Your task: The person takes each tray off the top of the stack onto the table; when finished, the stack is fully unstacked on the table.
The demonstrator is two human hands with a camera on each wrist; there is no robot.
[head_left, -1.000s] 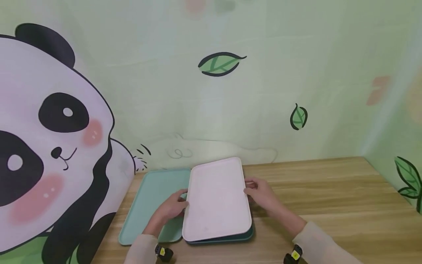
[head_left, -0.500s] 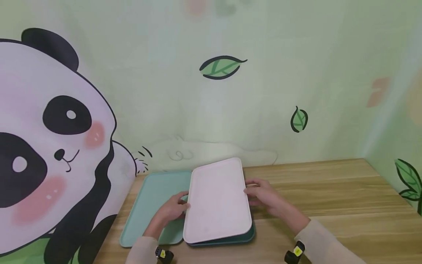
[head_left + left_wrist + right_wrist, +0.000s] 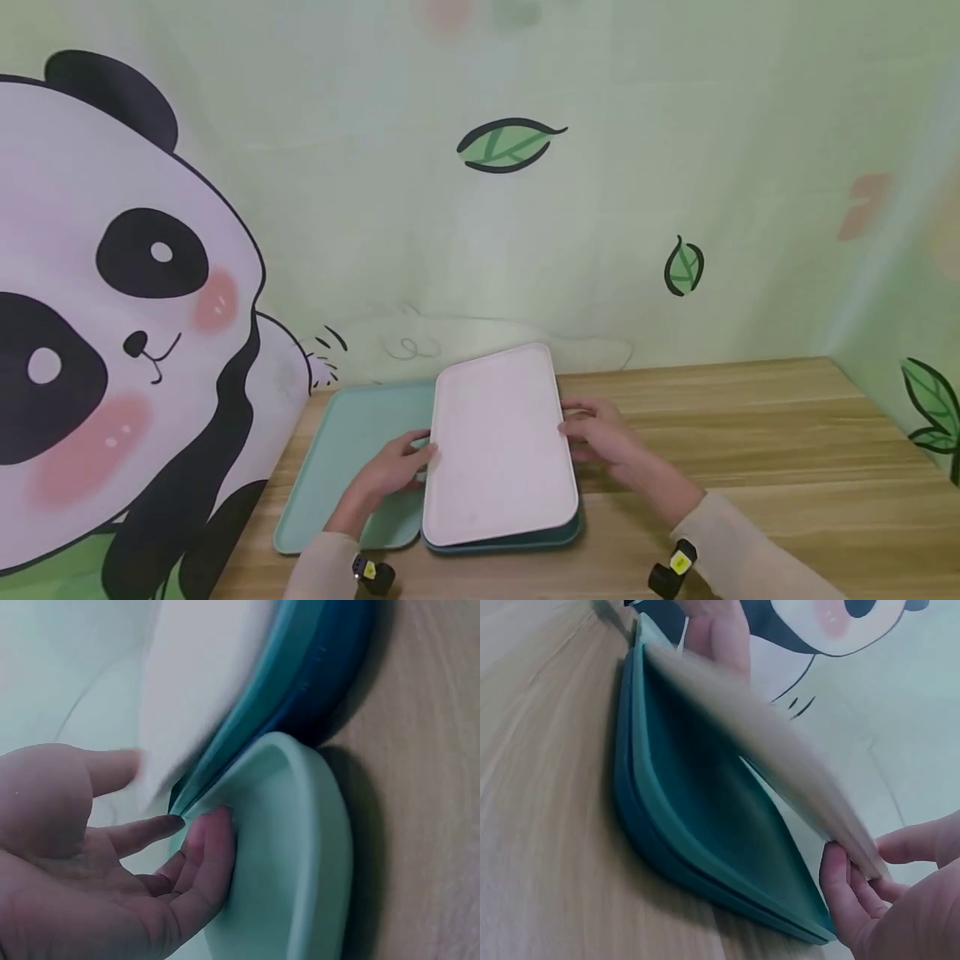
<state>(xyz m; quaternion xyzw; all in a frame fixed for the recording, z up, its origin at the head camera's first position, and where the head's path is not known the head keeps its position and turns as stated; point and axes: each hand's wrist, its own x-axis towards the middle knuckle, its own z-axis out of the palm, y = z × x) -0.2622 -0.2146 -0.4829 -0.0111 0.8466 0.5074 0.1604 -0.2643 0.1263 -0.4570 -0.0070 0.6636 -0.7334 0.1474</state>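
L hand (image 3: 393, 467) & R hand (image 3: 609, 435) are apart, each pinching its own side edge of the white tray (image 3: 502, 442), tilted over stacked dk teal trays (image 3: 543, 538), approx. mid-tbl. Lt green tray (image 3: 356, 442) lies just left, partly under L hand; panda pic (image 3: 180, 375) is far left.

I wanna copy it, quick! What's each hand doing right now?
Left hand: holding the white, rectangular, plastic-looking tray by its left edge.
Right hand: holding that tray's right edge.
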